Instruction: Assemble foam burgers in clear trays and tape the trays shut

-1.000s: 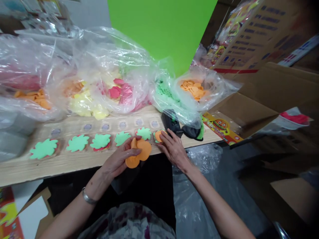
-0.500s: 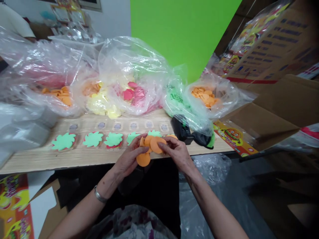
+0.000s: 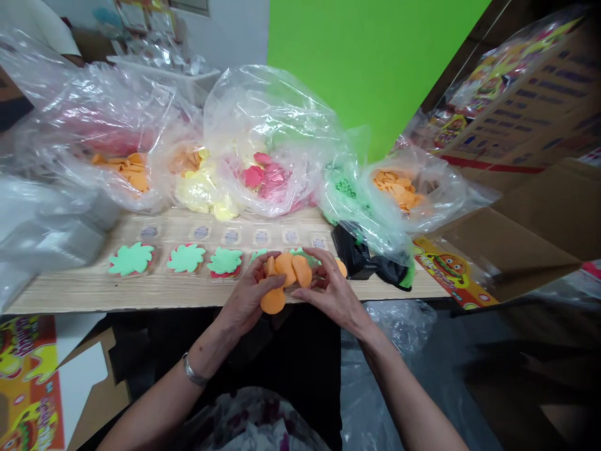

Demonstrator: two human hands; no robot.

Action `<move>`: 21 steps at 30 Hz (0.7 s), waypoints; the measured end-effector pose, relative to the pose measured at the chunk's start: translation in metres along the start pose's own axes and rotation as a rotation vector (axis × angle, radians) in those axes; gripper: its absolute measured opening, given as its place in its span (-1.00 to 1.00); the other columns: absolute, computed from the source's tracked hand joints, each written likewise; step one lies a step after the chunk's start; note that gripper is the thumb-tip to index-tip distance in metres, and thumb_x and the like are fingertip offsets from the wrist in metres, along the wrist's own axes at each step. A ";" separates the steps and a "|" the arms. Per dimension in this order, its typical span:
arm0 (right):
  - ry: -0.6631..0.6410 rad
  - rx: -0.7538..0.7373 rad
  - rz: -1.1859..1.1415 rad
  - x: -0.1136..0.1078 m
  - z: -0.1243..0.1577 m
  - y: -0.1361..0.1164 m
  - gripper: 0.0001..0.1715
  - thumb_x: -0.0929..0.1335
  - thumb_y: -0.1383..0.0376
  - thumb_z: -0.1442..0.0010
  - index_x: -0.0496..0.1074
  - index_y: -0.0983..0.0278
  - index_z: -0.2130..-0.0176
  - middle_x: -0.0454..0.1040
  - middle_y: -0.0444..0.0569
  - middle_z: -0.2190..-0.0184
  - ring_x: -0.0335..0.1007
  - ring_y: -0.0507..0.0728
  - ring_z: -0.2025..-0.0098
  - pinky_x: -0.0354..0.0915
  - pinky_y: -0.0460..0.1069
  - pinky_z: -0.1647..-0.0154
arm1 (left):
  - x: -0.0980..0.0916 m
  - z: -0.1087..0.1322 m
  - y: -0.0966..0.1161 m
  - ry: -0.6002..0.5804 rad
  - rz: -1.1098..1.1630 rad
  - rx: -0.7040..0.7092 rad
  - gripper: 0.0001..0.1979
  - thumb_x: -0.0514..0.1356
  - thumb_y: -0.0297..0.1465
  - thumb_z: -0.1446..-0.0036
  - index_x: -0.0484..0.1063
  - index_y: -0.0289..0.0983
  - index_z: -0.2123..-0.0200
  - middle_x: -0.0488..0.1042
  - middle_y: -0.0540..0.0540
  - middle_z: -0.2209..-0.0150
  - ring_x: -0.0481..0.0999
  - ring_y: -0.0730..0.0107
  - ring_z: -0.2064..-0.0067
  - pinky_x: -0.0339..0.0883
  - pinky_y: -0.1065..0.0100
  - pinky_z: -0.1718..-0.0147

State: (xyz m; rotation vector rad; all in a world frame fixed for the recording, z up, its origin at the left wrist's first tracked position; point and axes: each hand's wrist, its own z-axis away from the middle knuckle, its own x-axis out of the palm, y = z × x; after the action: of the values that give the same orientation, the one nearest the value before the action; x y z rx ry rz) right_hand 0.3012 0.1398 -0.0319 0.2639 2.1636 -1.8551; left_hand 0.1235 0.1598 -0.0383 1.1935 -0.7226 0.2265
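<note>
Orange discs (image 3: 273,301) | left hand (image 3: 246,294), right hand (image 3: 334,294): both closed, pinching them | green scalloped pieces (image 3: 258,254) half hidden

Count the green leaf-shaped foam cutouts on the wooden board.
5 cutouts: first, second, third in a row left of the hands; fourth, fifth partly behind them; more may be hidden.

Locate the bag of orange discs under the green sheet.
In the head view, the bag of orange discs sits rightmost in the row, beside the bag of green pieces, below the green sheet.
</note>
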 end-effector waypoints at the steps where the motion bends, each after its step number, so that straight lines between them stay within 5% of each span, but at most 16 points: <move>1: -0.008 -0.031 0.034 0.001 0.001 0.000 -0.30 0.48 0.15 0.02 0.30 0.11 -0.10 0.25 0.03 -0.14 0.39 0.11 0.10 0.40 -0.02 0.18 | 0.001 0.000 0.001 -0.007 0.011 -0.006 -0.53 0.35 -0.47 0.09 0.36 -0.22 0.06 0.46 -0.04 0.12 0.47 0.36 0.15 0.32 0.41 0.20; 4: -0.055 -0.068 0.050 0.004 0.001 -0.001 -0.61 0.32 0.14 -0.21 0.38 0.12 -0.03 0.37 -0.02 -0.07 0.33 0.13 -0.06 0.30 0.04 -0.04 | 0.000 -0.001 0.004 0.008 0.025 -0.012 -0.54 0.35 -0.48 0.10 0.38 -0.20 0.07 0.46 -0.03 0.11 0.46 0.41 0.16 0.32 0.45 0.21; 7: -0.036 -0.069 0.058 0.004 -0.002 0.001 -0.67 0.24 0.14 -0.28 0.46 0.15 0.03 0.44 -0.04 -0.01 0.31 0.14 -0.09 0.18 0.08 -0.16 | -0.004 0.000 0.005 0.041 -0.006 -0.013 -0.55 0.36 -0.48 0.11 0.40 -0.20 0.09 0.46 -0.02 0.12 0.46 0.44 0.20 0.33 0.47 0.25; 15: 0.140 0.085 -0.119 -0.011 -0.020 0.015 -0.64 0.36 0.06 -0.13 0.48 0.24 0.17 0.52 -0.07 0.32 0.42 0.08 0.30 0.32 -0.06 0.30 | -0.019 0.014 0.006 0.051 -0.077 -0.069 -0.48 0.39 -0.48 0.15 0.38 -0.18 0.06 0.42 0.02 0.23 0.41 0.58 0.41 0.29 0.51 0.41; 21: 0.055 -0.104 0.114 -0.004 -0.018 -0.015 -0.75 0.28 0.16 -0.25 0.48 0.22 0.20 0.52 -0.05 0.23 0.43 0.10 0.19 0.31 -0.03 0.14 | -0.011 0.011 0.005 0.045 -0.014 -0.068 -0.52 0.37 -0.35 0.05 0.34 -0.20 0.04 0.43 -0.04 0.22 0.46 0.46 0.33 0.31 0.45 0.36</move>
State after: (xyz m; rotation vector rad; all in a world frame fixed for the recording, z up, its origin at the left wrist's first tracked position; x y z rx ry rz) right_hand 0.2988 0.1557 -0.0138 0.4108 2.2234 -1.6873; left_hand 0.1084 0.1539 -0.0393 1.1253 -0.6781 0.2151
